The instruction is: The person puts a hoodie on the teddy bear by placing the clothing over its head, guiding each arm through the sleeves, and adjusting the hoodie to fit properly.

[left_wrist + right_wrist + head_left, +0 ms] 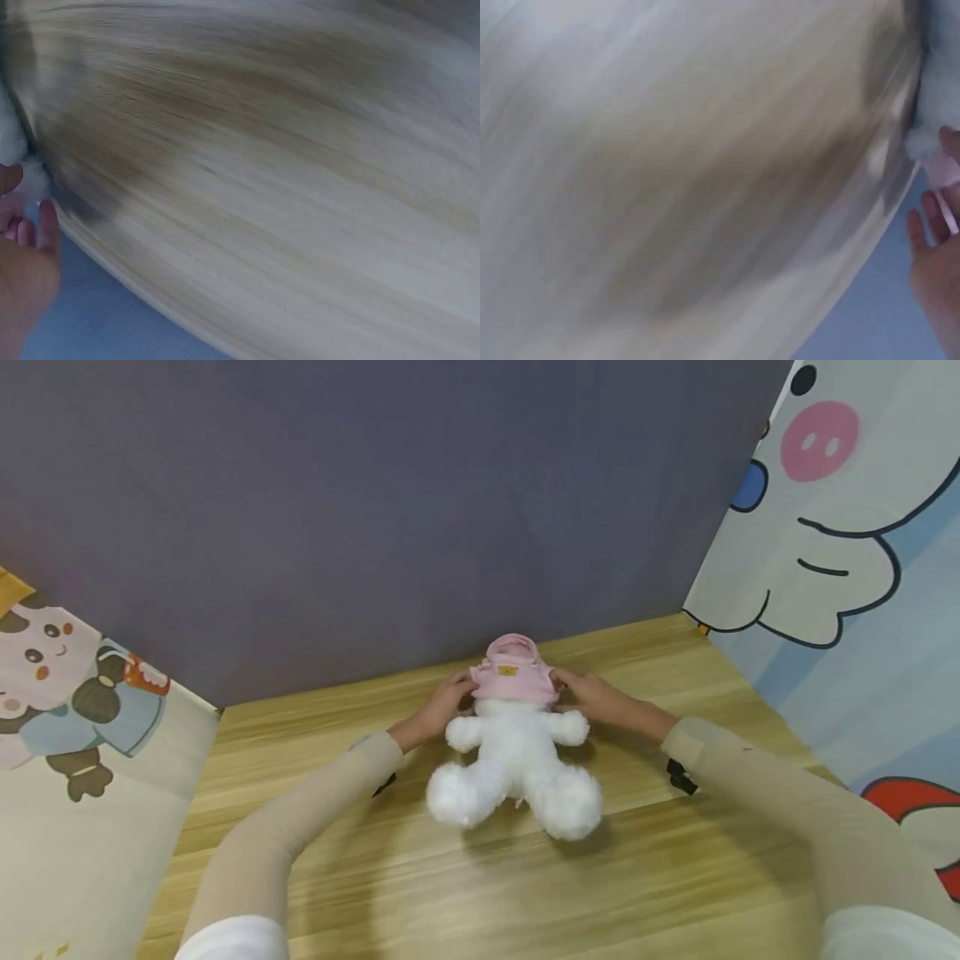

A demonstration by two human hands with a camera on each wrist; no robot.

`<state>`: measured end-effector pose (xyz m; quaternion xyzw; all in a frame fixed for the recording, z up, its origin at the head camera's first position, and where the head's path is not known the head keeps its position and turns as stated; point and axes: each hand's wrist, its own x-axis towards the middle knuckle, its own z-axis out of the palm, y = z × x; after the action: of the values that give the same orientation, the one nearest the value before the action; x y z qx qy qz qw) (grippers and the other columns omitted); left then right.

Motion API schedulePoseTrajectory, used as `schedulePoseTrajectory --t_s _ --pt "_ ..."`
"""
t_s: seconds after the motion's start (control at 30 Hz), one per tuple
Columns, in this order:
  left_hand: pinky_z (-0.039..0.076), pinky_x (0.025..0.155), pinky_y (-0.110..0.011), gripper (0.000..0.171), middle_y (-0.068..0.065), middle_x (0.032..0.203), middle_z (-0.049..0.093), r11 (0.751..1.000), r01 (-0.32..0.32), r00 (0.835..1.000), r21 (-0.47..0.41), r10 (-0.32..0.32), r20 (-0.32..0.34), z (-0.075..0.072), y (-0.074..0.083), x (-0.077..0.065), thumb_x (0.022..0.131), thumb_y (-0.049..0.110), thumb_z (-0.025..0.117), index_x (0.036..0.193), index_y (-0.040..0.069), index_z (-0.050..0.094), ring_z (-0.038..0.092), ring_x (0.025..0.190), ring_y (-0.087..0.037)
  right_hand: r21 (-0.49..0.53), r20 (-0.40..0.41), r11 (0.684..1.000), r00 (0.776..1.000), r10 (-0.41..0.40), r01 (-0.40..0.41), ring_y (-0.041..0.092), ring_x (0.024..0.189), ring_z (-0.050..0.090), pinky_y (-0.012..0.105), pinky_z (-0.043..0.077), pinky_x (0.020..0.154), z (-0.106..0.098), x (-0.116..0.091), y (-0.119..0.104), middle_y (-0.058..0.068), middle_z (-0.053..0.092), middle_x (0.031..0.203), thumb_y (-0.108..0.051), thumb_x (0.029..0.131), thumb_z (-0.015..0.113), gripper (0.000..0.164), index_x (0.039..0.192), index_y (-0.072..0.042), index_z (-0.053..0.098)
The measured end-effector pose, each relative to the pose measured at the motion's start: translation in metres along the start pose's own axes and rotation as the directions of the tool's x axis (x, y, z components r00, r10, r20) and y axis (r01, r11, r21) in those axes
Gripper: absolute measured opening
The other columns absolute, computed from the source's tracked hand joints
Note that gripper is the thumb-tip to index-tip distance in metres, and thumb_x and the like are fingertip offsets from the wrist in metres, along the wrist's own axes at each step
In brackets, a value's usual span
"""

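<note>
A white plush toy point(517, 747) lies on its back on the wooden table, its feet toward me. Over its head sits a small pink doll shirt point(517, 681) with a little yellow bear patch; the head is hidden beneath it. My left hand point(442, 703) pinches the shirt's left edge, and my right hand point(600, 697) pinches the opposite edge. In the left wrist view, fingers point(46, 229) curl at pink cloth beside white fur. The right wrist view has my right hand point(934, 255) at the pink cloth, partly cut off by the frame.
The wooden table point(480, 902) ends at a dark grey panel point(375, 527) just behind the toy. Cartoon-printed panels stand on the left point(82, 727) and right point(847, 568).
</note>
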<state>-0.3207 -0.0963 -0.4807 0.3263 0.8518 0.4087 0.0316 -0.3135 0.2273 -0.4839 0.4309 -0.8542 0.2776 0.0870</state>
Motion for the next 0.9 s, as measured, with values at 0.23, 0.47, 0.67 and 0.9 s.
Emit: schedulePoseTrajectory --t_s 0.23,0.47,0.67,0.9 --pt "0.047 0.101 -0.043 0.049 -0.019 0.126 0.058 0.902 -0.201 0.978 0.381 0.204 0.032 0.000 -0.014 -0.009 0.073 -0.004 0.087 0.113 -0.003 0.059 0.055 0.117 -0.033 -0.011 0.026 0.976 0.975 -0.219 0.220 0.025 0.096 0.061 0.043 0.053 0.083 0.006 0.009 0.011 0.009 0.061 0.104 0.005 0.082 0.078 0.037 0.111 -0.003 0.056" --pt "0.056 0.090 -0.040 0.049 -0.021 0.122 0.066 0.895 -0.267 0.951 0.356 0.305 -0.052 0.008 -0.027 -0.021 0.077 0.003 0.084 0.120 -0.004 0.063 0.065 0.110 -0.033 0.045 -0.056 0.983 0.983 -0.174 0.177 0.026 0.098 0.059 0.044 0.052 0.086 0.028 0.012 0.005 0.013 0.060 0.107 0.001 0.084 0.076 0.042 0.118 0.001 0.052" --pt "0.059 0.082 -0.042 0.034 -0.021 0.110 0.073 0.868 -0.345 0.896 0.358 0.418 -0.150 -0.004 -0.014 -0.016 0.076 0.000 0.080 0.108 -0.004 0.071 0.071 0.101 -0.034 -0.011 -0.138 0.990 0.981 -0.138 0.138 0.030 0.086 0.063 0.047 0.054 0.072 0.016 0.019 -0.009 0.017 0.064 0.101 0.010 0.081 0.073 0.043 0.117 0.002 0.052" --pt "0.052 0.061 -0.031 0.013 -0.008 0.078 0.066 0.869 -0.392 0.844 0.302 0.471 -0.257 -0.002 0.008 0.005 0.079 -0.004 0.072 0.080 0.004 0.062 0.061 0.069 -0.019 0.073 -0.293 0.991 0.948 0.125 -0.108 0.032 0.073 0.057 0.051 0.047 0.066 0.006 0.024 -0.027 0.017 0.061 0.090 0.002 0.081 0.053 0.037 0.118 -0.002 0.050"
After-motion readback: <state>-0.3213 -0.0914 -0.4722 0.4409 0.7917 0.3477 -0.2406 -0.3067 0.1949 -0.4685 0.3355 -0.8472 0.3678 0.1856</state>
